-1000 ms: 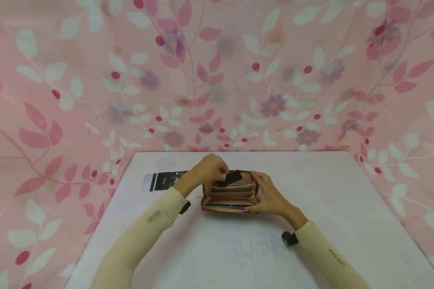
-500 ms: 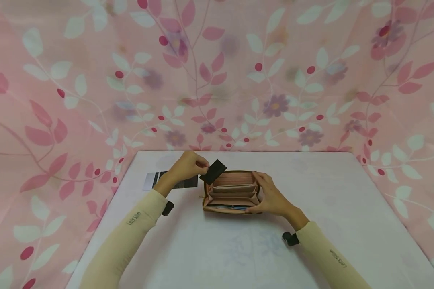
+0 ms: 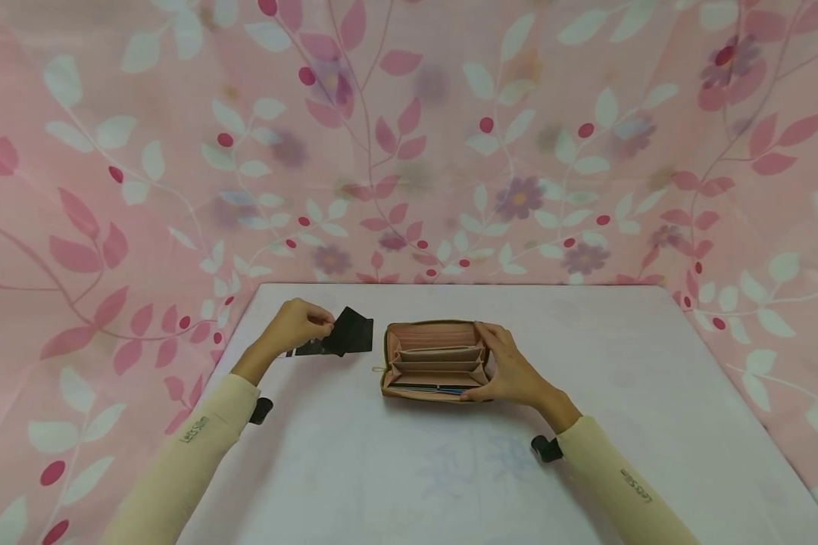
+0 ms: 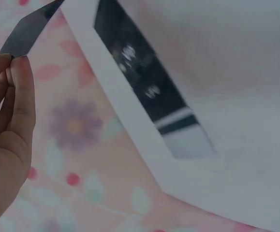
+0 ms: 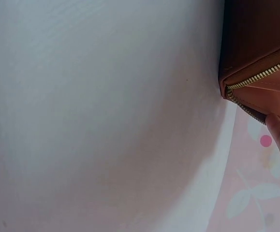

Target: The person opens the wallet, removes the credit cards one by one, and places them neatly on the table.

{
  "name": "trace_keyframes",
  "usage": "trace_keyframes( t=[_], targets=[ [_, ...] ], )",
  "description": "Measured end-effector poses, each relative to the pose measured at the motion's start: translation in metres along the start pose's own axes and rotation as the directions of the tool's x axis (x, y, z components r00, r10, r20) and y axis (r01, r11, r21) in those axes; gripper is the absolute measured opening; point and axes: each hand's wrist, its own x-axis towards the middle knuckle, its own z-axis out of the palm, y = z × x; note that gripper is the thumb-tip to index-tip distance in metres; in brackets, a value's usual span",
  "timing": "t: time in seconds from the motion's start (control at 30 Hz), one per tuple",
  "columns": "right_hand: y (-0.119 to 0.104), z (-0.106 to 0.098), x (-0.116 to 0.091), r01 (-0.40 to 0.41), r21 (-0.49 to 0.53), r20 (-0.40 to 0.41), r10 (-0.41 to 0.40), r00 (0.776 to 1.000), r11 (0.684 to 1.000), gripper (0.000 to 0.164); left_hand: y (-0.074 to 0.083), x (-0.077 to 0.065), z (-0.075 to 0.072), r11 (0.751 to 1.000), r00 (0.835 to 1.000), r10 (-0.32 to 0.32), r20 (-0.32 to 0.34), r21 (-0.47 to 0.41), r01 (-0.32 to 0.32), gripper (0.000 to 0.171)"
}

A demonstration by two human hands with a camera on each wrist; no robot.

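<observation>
My left hand [image 3: 298,327] pinches a dark card [image 3: 348,331] between thumb and fingertips. It holds the card over a row of dark and grey cards [image 4: 144,72] on the table, overlapping them in the head view. In the left wrist view the pinched card [image 4: 31,31] stands out from the fingertips of the left hand [image 4: 9,125]. My right hand [image 3: 514,371] grips the right end of an unzipped brown wallet [image 3: 443,334], thumb at the front edge, fingers at the back. Blue-edged cards show in its front slot. The right wrist view catches the wallet's corner [image 5: 260,34] and brass zipper [image 5: 263,75].
The white table [image 3: 436,477] carries the wallet at its centre and the card row at its back left. A pink floral cloth [image 3: 423,151] hangs behind and at both sides. A zipper pull [image 3: 378,369] sticks out at the wallet's left end.
My left hand has moved left from the wallet with the dark card, bringing it over the card row. The right hand has stayed on the wallet.
</observation>
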Motion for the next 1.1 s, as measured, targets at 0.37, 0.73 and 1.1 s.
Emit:
trace_keyframes(
  t=[0.37, 0.73, 1.1],
  targets=[
    [0.000, 0.000, 0.000, -0.066, 0.025, 0.012, 0.066, 0.998, 0.998, 0.127, -0.072, -0.044, -0.024, 0.951, 0.965, -0.261, 0.034, -0.164, 0.263, 0.027],
    [-0.002, -0.001, 0.000, -0.102, -0.016, 0.030, 0.103, 0.994, 0.995, 0.126, -0.115, -0.078, -0.030, 0.878, 0.890, -0.451, 0.071, -0.143, 0.456, 0.033],
    [-0.003, -0.001, 0.002, -0.104, -0.029, 0.027, 0.104, 0.994, 0.994, 0.125, -0.127, -0.091, -0.026, 0.831, 0.836, -0.543, 0.075, -0.091, 0.548, 0.033]
  ],
)
